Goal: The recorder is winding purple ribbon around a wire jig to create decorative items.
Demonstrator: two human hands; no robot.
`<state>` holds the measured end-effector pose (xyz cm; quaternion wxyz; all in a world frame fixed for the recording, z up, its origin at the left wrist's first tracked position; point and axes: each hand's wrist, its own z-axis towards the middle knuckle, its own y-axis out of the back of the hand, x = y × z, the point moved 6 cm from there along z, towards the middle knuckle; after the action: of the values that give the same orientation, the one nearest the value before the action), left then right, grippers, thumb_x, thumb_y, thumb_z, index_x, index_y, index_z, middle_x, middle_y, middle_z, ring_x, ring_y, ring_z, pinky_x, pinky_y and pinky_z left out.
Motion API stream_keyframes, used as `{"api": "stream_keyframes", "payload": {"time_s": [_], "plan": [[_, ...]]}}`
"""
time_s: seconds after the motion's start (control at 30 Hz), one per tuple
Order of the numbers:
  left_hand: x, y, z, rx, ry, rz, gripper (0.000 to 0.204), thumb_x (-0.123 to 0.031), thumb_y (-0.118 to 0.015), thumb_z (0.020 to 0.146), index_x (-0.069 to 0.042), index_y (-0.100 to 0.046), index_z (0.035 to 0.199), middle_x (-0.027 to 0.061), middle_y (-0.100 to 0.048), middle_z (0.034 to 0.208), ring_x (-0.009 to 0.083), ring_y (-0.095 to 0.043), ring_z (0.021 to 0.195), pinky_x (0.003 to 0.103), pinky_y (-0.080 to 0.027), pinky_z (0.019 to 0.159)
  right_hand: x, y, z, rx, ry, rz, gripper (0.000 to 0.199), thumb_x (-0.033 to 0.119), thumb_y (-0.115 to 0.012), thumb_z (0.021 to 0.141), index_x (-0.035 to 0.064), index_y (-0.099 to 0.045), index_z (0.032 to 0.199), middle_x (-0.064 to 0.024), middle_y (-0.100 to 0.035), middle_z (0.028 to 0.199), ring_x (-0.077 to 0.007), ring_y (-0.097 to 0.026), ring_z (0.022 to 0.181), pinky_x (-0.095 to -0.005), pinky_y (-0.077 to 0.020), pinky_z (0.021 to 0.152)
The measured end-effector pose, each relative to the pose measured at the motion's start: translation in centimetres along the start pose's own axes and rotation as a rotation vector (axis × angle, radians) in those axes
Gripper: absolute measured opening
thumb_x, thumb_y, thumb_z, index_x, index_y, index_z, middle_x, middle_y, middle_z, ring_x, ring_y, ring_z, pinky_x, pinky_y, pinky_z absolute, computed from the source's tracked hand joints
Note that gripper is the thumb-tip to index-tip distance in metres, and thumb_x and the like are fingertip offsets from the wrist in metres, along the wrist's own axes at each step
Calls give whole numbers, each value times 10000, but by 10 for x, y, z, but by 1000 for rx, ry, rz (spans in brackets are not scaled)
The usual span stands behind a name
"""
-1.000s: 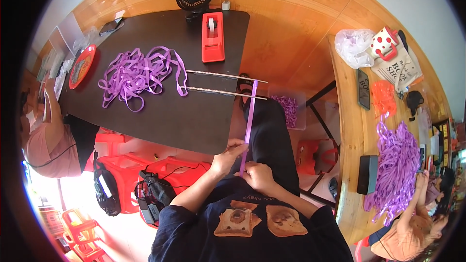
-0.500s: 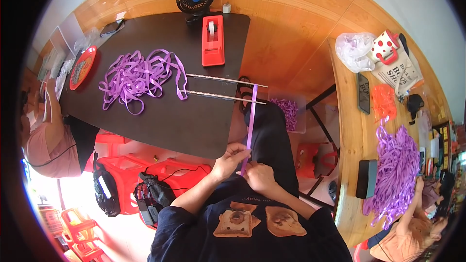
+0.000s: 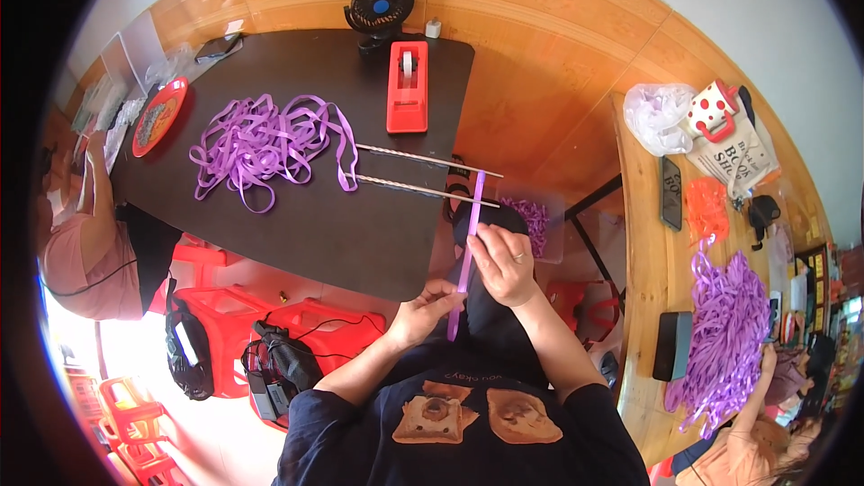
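Observation:
A purple ribbon (image 3: 479, 193) hangs from two thin metal rods (image 3: 423, 193) that stick out past the right edge of the dark table. Its lower end passes between the thumb and fingers of my left hand (image 3: 421, 315), with a short tail below the grip. Higher up, just under the rods, my right hand (image 3: 504, 263) has its thumb and fingertips closed on the same strip. The rods' far ends reach a loose heap of purple ribbon (image 3: 252, 146) on the table, and one strand droops over them there.
On the dark table (image 3: 333, 243) stand a red tape dispenser (image 3: 408, 112), a black fan (image 3: 379, 9) and a red plate (image 3: 162, 117). Below the rods, a clear bin (image 3: 551, 232) holds purple pieces. Another ribbon pile (image 3: 724, 333) lies on the wooden table at right. Two other people sit at the sides.
My right hand has moved up the ribbon from its lower end to just below the rods. My left hand still pinches the lower part. The whole view has shifted slightly.

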<state>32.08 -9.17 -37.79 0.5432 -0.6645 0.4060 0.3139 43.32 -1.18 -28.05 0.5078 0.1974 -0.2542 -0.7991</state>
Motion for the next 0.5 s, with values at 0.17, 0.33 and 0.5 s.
{"api": "stream_keyframes", "payload": {"time_s": [0.17, 0.33, 0.5], "plan": [[4, 4, -1, -4, 23, -54, 78, -75, -626, 896, -3, -639, 924, 30, -640, 816, 79, -576, 756, 211, -444, 710, 11, -7, 3, -1, 99, 7, 269, 64, -673, 691, -28, -680, 945, -131, -646, 1049, -253, -602, 932, -325, -461, 669], [6, 4, -1, 16, 35, -69, 72, -65, -621, 896, -3, -634, 931, 34, -639, 840, 87, -586, 774, 219, -456, 725, 13, -7, 1, 3, 100, -12, 255, 74, -658, 698, -19, -683, 933, -129, -654, 1048, -248, -600, 954, -319, -453, 681], [-4, -3, -3, 8, 0, -71, 77, -103, -631, 903, -27, -630, 916, -8, -619, 797, 39, -520, 695, 196, -410, 639, 18, -4, 1, 23, 122, -29, 248, 90, -734, 637, 3, -674, 862, -105, -667, 1013, -232, -622, 898, -308, -417, 664]]}}
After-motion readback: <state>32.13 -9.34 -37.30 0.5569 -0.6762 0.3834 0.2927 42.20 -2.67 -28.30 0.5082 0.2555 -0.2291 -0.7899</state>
